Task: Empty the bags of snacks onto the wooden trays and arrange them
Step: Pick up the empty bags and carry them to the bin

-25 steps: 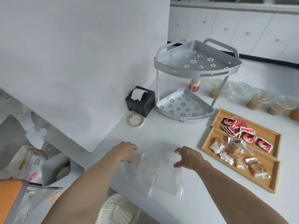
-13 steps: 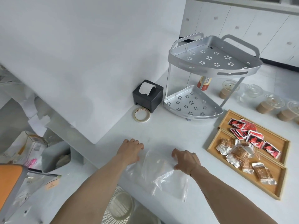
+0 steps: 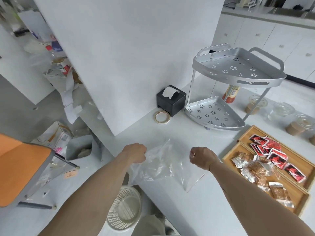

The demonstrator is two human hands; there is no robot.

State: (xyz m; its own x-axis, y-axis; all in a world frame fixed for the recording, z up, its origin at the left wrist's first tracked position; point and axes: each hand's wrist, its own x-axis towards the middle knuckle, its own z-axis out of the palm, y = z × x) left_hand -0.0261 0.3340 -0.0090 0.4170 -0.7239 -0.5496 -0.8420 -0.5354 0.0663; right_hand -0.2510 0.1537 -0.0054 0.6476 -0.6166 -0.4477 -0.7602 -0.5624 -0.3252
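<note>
Now | hands (image 3: pixel 135 153) (image 3: pixel 202 157) fisted, seemingly gripping | bags (image 3: pixel 163 166) clear, crumpled, empty

White counter (image 3: pixel 196 210) carries clear bags (image 3: pixel 163 166), wooden trays (image 3: pixel 294 189), rack (image 3: pixel 219 116), tape (image 3: pixel 162 117).

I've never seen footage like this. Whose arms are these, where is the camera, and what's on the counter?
There is no machine: a person wears a camera on the head, looking down at their own bare arms. The left hand and right hand are closed on empty clear plastic bags lying on the white counter. To the right, two wooden trays hold red snack packets and brown snack packets. Behind stand a metal corner rack, a black box and a tape roll.
</note>
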